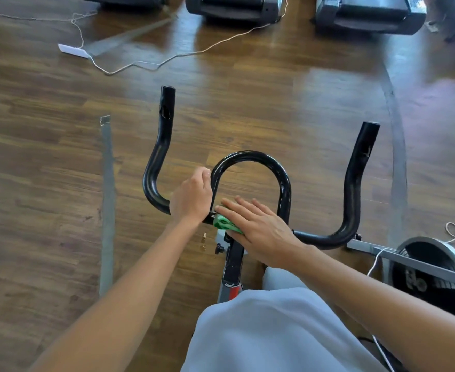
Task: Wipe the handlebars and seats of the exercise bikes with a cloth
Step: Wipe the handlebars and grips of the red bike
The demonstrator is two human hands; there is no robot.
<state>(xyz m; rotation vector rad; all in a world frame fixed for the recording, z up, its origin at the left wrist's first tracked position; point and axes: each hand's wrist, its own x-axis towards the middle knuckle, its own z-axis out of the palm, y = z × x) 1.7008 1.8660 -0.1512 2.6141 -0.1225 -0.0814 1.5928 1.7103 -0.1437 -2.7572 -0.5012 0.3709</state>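
A glossy black handlebar (250, 157) of an exercise bike fills the middle of the head view, with two upturned horns and a central loop. My left hand (191, 197) grips the bar where the left horn meets the loop. My right hand (258, 229) lies flat, fingers straight, pressing a green cloth (225, 223) onto the bar's centre above the stem (233, 264). Most of the cloth is hidden under the palm. The seat is out of view.
The bike's flywheel (432, 272) sits at the lower right with a grey frame bar. Treadmill bases (234, 6) line the far edge. A white cable (167, 59) and power strip (72, 49) lie on the wooden floor. A grey tape strip (107, 205) runs at left.
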